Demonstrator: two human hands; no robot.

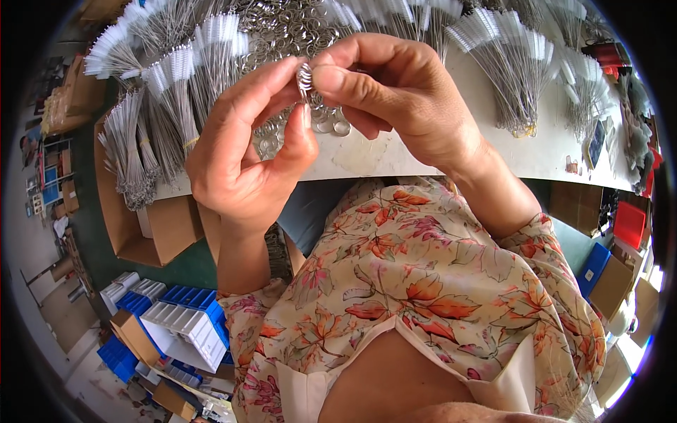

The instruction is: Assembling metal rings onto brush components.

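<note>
A short stack of shiny metal split rings sits between my two hands above the table edge. My left hand pinches the stack from the left, index fingertip at its top and thumb tip at its lower end. From the other side, my right hand presses its thumb against the rings, its other fingers curled behind. Under and beyond the hands spreads a heap of loose metal rings. Bundles of thin wire brushes with white bristles lie to the left of the heap.
More brush bundles rest on the white table at the right. An open cardboard box stands below the table's left edge. Blue and white plastic bins are stacked at lower left, and a red bin is at far right.
</note>
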